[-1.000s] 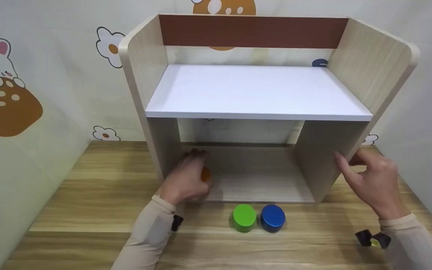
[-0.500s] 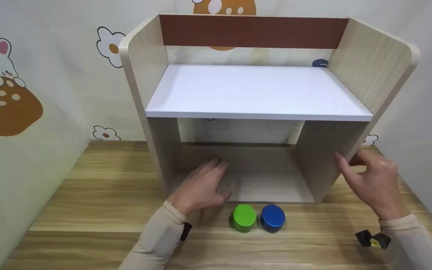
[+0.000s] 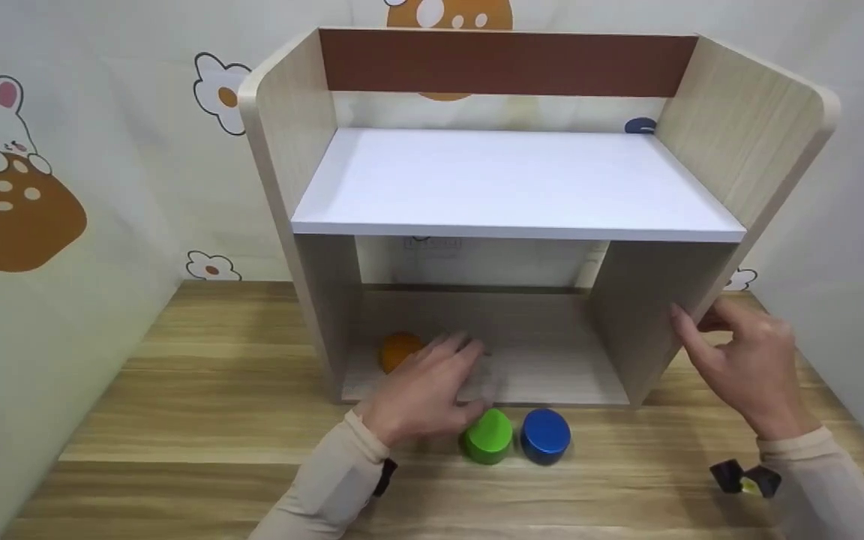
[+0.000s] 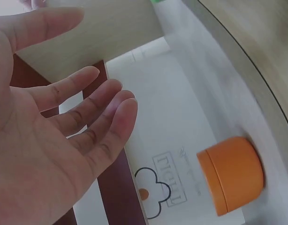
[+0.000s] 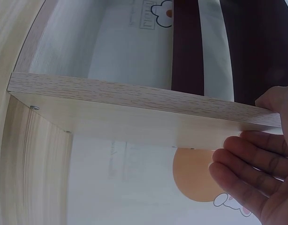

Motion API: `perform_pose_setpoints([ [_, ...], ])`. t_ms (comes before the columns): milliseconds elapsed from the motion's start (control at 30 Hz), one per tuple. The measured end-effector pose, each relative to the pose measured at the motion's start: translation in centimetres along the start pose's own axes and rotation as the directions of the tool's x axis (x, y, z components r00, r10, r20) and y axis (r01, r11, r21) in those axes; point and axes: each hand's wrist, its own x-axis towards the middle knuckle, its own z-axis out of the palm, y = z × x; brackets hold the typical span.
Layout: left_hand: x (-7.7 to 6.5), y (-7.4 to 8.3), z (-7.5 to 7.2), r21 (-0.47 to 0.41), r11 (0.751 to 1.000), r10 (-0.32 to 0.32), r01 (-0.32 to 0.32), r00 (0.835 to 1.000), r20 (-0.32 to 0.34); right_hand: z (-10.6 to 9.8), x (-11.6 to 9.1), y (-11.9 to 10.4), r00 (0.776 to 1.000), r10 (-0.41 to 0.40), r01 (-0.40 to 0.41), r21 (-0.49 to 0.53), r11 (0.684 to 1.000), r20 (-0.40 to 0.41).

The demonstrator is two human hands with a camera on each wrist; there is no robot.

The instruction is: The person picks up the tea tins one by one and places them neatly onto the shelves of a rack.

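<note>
An orange lidded round canister (image 3: pixel 399 350) stands on the bottom board of a small wooden shelf (image 3: pixel 522 184), toward the left. My left hand (image 3: pixel 426 396) is just right of it and holds nothing; in the left wrist view its fingers (image 4: pixel 117 129) are spread and loosely bent, apart from the canister. Its thumb is close to a green canister (image 3: pixel 489 436); whether they touch I cannot tell. A blue canister (image 3: pixel 546 436) stands beside the green one, before the shelf. My right hand (image 3: pixel 751 364) grips the shelf's right side panel (image 5: pixel 148 101), thumb inside and fingers outside.
The shelf stands on a wood-grain table (image 3: pixel 199 420) against a patterned wall (image 3: pixel 124 150). Its white middle board (image 3: pixel 518 231) overhangs the lower compartment, and side panels bound it left and right. A dark brown bar (image 3: pixel 507 64) crosses the top back.
My left hand has let go of the orange canister, leaving it on the bottom board, and has moved right and toward the front, near the green canister. The right hand has stayed put.
</note>
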Motion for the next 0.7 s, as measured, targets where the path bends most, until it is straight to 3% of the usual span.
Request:
perform_pose_setpoints([
  [433, 0.4, 0.4, 1.4, -0.015, 0.994, 0.108, -0.108, 0.992, 0.066, 0.1, 0.0, 0.1, 1.000, -0.011, 0.011, 0.007, 1.000, 0.000],
  [700, 0.6, 0.6, 2.3, -0.010, 0.992, 0.130, -0.129, 0.985, 0.111, 0.1, 0.0, 0.1, 1.000, -0.001, 0.001, 0.007, 1.000, 0.001],
])
